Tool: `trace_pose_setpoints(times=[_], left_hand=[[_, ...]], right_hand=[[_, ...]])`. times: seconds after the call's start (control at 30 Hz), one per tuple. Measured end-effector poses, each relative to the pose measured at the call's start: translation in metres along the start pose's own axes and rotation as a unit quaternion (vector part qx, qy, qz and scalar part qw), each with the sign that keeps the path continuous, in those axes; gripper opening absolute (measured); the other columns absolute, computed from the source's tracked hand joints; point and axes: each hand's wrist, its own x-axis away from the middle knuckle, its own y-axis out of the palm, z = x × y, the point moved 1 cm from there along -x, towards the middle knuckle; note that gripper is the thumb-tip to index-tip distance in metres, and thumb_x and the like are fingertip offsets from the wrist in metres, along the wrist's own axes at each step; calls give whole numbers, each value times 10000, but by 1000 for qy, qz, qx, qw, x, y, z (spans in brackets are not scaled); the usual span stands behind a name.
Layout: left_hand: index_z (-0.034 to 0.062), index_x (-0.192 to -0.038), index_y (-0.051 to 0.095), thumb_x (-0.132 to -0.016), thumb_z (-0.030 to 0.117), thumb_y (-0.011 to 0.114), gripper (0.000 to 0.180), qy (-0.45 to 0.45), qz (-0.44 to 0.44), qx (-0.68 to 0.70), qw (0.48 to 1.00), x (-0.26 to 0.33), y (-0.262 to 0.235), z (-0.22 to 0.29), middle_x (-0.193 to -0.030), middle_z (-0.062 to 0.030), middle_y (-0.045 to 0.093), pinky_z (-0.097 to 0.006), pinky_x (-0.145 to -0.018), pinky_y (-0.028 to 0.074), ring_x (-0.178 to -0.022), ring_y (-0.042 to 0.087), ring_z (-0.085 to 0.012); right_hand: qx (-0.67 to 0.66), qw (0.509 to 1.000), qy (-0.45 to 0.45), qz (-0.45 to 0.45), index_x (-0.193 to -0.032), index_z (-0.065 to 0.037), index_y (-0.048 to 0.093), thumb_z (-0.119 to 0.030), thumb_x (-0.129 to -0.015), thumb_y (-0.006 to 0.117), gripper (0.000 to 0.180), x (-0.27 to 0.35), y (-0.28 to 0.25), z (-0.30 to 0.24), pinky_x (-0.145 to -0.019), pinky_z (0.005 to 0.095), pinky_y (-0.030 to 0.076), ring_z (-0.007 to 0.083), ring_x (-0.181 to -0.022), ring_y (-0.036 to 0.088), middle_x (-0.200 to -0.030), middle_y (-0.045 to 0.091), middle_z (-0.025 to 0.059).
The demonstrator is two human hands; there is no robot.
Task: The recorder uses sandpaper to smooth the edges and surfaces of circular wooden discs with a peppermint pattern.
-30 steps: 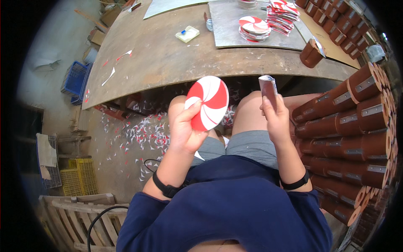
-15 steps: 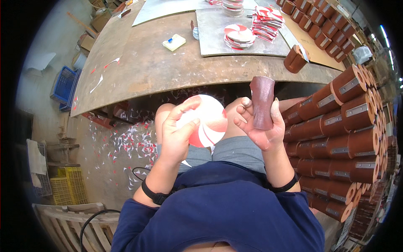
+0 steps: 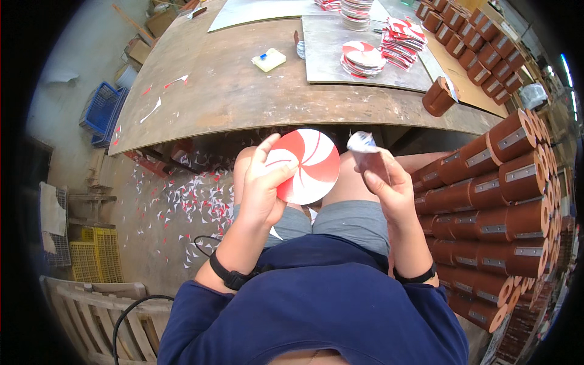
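My left hand (image 3: pixel 265 187) grips a round disc (image 3: pixel 313 170) by its left side, thumb on the front and fingers behind. Red and white swirls cover the face turned up to me. In my right hand (image 3: pixel 396 187) is a curled piece of sandpaper (image 3: pixel 368 163), dark brown outside, with its whitish printed back showing at the top. The thumb presses on it and the fingers wrap round its far side. Disc and sandpaper are apart, both above my lap, short of the table's near edge.
On the wooden table (image 3: pixel 225 97), stacked swirl discs (image 3: pixel 363 56) rest on a grey board (image 3: pixel 322 70), near a yellowish pad (image 3: pixel 269 59). A brown lobed block (image 3: pixel 439 97) stands at right. Piled brown cylinders (image 3: pixel 486 201) flank my right arm. Red and white scraps (image 3: pixel 194 194) litter the floor.
My right hand has turned and closed further on the sandpaper, tipping its printed back into sight. The disc has tilted, so its swirled face shows more fully. The view has shifted slightly.
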Motion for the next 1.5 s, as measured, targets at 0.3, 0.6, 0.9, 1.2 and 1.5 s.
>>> trace_pose_setpoints(times=[0.3, 0.6, 0.9, 1.2, 1.5], left_hand=[[-24, -1190, 383, -786, -34, 544, 434, -43, -49, 100, 993, -7, 3, -8, -1135, -136, 506, -351, -901, 442, -1055, 516, -224], [-49, -1249, 334, -787, 23, 538, 510, -115, -112, 190, 969, -3, 2, -7, -1239, -176, 446, -371, -996, 357, -1139, 460, -258], [-39, -1259, 327, -821, 21, 506, 477, -124, -114, 215, 962, -4, 3, -13, -1243, -168, 444, -369, -1005, 348, -1156, 444, -255], [-39, -1256, 350, -830, 32, 509, 461, -191, -163, 284, 925, -3, -5, -16, -1248, -166, 450, -326, -1004, 356, -1149, 457, -225], [-44, -1257, 334, -839, 73, 504, 466, -151, -98, 183, 967, -9, -1, -15, -1248, -177, 441, -385, -982, 371, -1150, 450, -269]], right_hand=[[350, 907, -222, -69, -1086, -44, 572, -32, -660, 645, 432, -1, 31, -19, -771, 338, 378, 271, -866, 461, -917, 506, 120], [204, 967, -149, 21, -984, 31, 576, -28, -771, 590, 222, 3, 47, -10, -618, 271, 411, 185, -701, 509, -831, 532, 103], [171, 981, -95, 5, -968, 54, 572, 27, -756, 569, 213, -1, 36, -26, -673, 272, 438, 199, -845, 526, -999, 516, 155], [416, 835, -359, -28, -949, -159, 673, 14, -548, 612, 441, -9, 54, -32, -619, 314, 427, 241, -743, 503, -908, 486, 104], [416, 800, -433, 11, -918, -112, 665, -51, -577, 640, 348, -5, 49, -26, -608, 305, 425, 230, -761, 504, -914, 479, 73]])
